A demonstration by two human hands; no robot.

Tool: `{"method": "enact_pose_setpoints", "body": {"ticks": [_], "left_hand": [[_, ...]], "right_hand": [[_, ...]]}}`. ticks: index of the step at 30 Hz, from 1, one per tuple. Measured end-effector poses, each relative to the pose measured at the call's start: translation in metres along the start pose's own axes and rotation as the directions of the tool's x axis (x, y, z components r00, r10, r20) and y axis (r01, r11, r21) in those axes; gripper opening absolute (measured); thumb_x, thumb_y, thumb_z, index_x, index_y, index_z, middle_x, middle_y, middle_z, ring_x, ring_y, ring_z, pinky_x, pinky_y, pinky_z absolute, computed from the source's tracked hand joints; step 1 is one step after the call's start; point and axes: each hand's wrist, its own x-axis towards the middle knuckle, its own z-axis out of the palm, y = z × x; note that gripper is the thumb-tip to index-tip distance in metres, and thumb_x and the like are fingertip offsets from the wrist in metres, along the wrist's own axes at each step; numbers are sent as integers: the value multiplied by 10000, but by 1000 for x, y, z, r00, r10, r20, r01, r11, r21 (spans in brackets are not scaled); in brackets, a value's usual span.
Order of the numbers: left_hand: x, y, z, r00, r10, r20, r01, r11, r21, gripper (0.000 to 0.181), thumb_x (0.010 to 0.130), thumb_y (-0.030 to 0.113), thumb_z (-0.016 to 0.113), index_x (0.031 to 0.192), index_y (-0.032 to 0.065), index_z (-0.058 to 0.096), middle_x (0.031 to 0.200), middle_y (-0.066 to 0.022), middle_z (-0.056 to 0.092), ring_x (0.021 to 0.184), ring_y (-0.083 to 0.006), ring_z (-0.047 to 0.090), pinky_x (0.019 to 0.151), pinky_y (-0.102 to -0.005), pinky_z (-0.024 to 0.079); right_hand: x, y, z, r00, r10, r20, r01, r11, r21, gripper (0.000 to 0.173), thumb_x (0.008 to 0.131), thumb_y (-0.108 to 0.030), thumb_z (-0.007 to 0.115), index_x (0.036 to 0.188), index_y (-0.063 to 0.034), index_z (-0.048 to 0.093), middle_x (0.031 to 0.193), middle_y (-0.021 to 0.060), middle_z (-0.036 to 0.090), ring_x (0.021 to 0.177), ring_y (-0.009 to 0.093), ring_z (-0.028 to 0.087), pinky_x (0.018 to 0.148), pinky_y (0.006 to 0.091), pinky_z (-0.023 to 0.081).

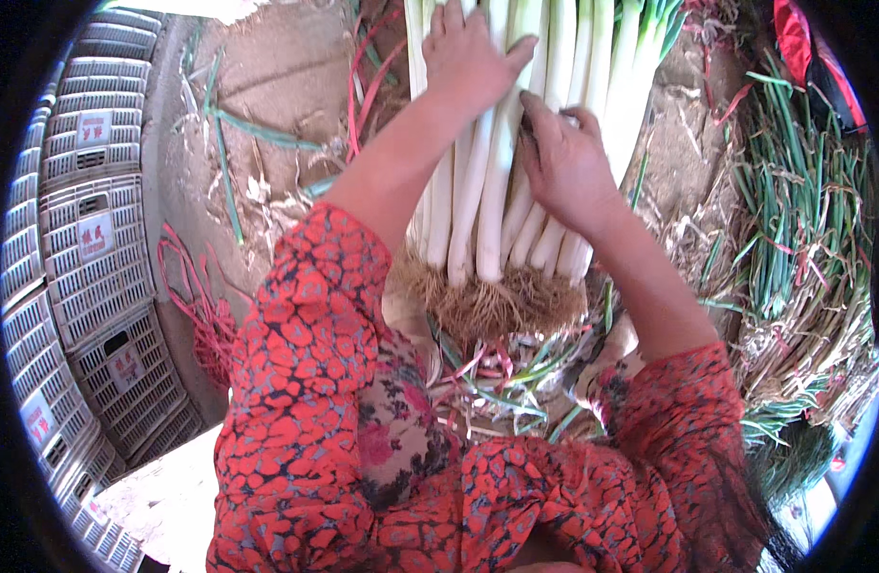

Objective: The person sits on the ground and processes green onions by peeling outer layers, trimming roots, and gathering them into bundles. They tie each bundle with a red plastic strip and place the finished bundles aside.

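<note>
In front of me lies a bundle of large green onions, side by side, their white stalks running away from me. The brown roots hang in a thick mat at the near end. My left hand rests on top of the stalks, its thumb held apart from the fingers. Just nearer and to the right, my right hand is on the stalks with fingers bent. Whether that hand grips a stalk is hidden from view. The far ends of the onions run out of the picture.
Stacked plastic crates with labels line the left side. A tangle of pink tape lies beside them. To the right is a heap of thinner green onions, with a red and black item above. Leaf scraps litter the ground.
</note>
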Motion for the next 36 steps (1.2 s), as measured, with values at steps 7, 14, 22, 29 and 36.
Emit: {"method": "enact_pose_setpoints", "body": {"ticks": [7,14,22,29,36], "left_hand": [[1,28,-11,991,103,79,-119,967,226,650,776,452,560,1292,81,425,1365,-235,293,1291,-387,217,1030,-561,187],[7,31,-8,987,84,135,-110,974,197,697,697,351,640,1264,2,436,1339,-243,323,1288,-392,216,1045,-533,182],[9,33,-7,997,76,22,-77,993,94,653,686,313,650,1200,-52,480,1287,-263,381,1247,-398,288,1037,-472,229],[10,66,-25,993,62,101,-88,955,282,568,706,277,628,1141,-74,523,1293,-252,389,1230,-358,332,1025,-460,257],[15,66,32,985,89,-150,-64,984,166,421,822,146,448,1168,-92,483,1296,-232,404,1234,-347,347,1038,-456,250]], "right_hand": [[-10,27,0,988,-153,-5,153,985,85,294,802,-102,549,1074,-23,470,792,111,582,800,274,574,899,398,344],[-5,28,-4,944,-314,100,302,946,118,236,730,-86,574,936,-25,478,718,117,554,737,302,557,855,382,374],[-14,31,-1,922,-386,-2,373,890,262,194,705,-69,579,873,-45,485,663,103,533,687,306,542,787,380,395],[-18,40,-5,899,-427,-99,431,825,365,185,703,-45,584,859,-49,485,647,100,513,655,298,529,746,380,392],[-13,33,2,888,-417,-196,459,833,308,251,694,-48,591,927,-35,501,770,121,536,779,308,537,792,405,395]]}}
